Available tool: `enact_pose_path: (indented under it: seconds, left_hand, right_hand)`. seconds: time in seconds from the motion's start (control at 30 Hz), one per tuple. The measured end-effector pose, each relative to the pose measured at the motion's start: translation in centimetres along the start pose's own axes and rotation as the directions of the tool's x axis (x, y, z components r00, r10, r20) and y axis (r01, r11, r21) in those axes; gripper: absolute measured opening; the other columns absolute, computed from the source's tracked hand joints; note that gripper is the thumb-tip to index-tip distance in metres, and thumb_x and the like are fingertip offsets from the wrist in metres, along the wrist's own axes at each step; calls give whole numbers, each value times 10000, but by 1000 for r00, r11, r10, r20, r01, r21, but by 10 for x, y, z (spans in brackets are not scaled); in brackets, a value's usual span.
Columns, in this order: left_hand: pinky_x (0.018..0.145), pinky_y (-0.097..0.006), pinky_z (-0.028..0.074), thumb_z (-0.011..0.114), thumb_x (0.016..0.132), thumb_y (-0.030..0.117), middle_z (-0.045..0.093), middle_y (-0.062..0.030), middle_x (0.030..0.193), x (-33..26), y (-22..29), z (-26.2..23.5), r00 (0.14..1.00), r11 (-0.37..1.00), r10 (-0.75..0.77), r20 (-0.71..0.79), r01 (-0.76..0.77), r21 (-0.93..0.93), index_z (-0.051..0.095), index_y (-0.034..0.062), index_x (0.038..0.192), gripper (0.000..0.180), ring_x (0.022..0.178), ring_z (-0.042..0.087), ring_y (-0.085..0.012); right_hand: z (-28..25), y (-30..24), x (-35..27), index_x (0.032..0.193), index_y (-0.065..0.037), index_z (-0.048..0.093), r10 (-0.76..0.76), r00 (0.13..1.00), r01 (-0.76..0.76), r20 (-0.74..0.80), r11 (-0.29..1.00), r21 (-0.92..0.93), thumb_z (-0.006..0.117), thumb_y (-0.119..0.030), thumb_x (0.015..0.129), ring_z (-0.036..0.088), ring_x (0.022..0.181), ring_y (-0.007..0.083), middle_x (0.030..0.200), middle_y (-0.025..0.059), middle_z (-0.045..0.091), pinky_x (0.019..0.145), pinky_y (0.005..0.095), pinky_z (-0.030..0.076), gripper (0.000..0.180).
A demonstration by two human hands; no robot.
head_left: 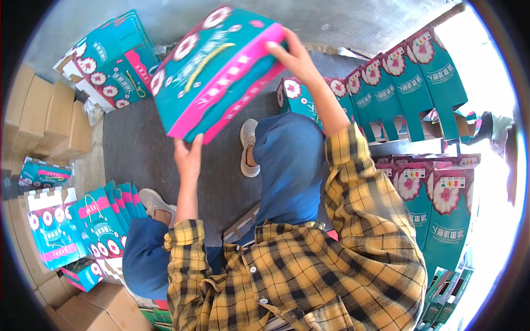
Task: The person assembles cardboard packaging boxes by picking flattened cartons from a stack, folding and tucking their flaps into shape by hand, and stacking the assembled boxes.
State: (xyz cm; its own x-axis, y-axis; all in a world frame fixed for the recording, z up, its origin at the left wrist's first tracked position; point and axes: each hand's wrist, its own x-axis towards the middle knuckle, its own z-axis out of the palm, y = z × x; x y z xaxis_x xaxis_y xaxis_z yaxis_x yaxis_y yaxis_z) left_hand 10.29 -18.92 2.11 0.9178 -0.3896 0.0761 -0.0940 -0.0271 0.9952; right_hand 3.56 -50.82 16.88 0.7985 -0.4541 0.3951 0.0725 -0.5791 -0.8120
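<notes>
A teal gift carton (207, 71) with pink edge bands, printed flowers and a twisted yellow cord handle is held up, tilted, in front of me. My left hand (189, 157) grips its near lower corner, with the thumb and fingers at the pink edge. At the far right corner, my right hand (295, 58) clasps the carton, thumb along the pink band and the other fingers mostly hidden behind it. Folded flaps show along the carton's right side. Both arms are stretched out over the dark floor.
Flattened teal cartons (118, 55) lean at the far left, beside brown cardboard boxes (47, 110). More cartons (99, 212) stand by my left shoe (156, 204). Rows of teal carton sheets (406, 83) line the right side, with another stack (450, 209) nearer. A grey wall (326, 19) rises at the back.
</notes>
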Motion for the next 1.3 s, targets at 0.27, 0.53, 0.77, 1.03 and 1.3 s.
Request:
enact_pose_path:
  seconds: [0.27,0.53,0.77,1.03,1.3]
  left_hand:
    - [813,-366,490,679,822,209,598,-190,1134,29,31,148,867,970,40,496,-153,188,423,31,1351,614,961,622,-317]
    - [1084,-377,299,431,934,563,404,-212,1430,16,18,215,287,856,-464,838,387,342,368,-33,1402,760,1335,376,-293]
    - [1110,-411,269,381,952,574,272,-218,1496,13,-22,230,46,716,-423,905,629,302,304,-3,1442,761,1378,290,-316]
    - [1075,-324,301,424,967,469,487,-127,1377,1,23,171,466,768,-509,724,625,137,506,35,1331,573,1284,428,-223]
    - [1034,-364,359,509,956,272,530,-193,1293,-73,63,-30,778,822,-408,478,87,562,525,0,1276,420,1232,486,-306]
  right_hand:
    - [-129,122,-149,1228,47,466,348,572,-376,-743,916,140,540,-420,943,466,1092,189,1180,130,517,956,328,366,551]
    - [-194,202,-267,1219,23,517,687,220,-641,-693,637,428,645,-396,879,530,1064,190,1163,108,566,918,348,410,555]
    - [-178,165,-230,1236,61,476,89,616,-734,-783,425,-530,673,-258,798,476,1159,392,1267,254,492,992,443,371,576]
    - [-24,87,-175,1374,-100,412,301,952,-221,-58,546,-808,716,-354,711,322,1306,417,1441,220,326,1048,577,255,773]
    - [-43,124,-174,1411,-143,372,190,977,-172,-94,457,-873,687,-294,716,323,1311,380,1442,176,342,1036,566,258,778]
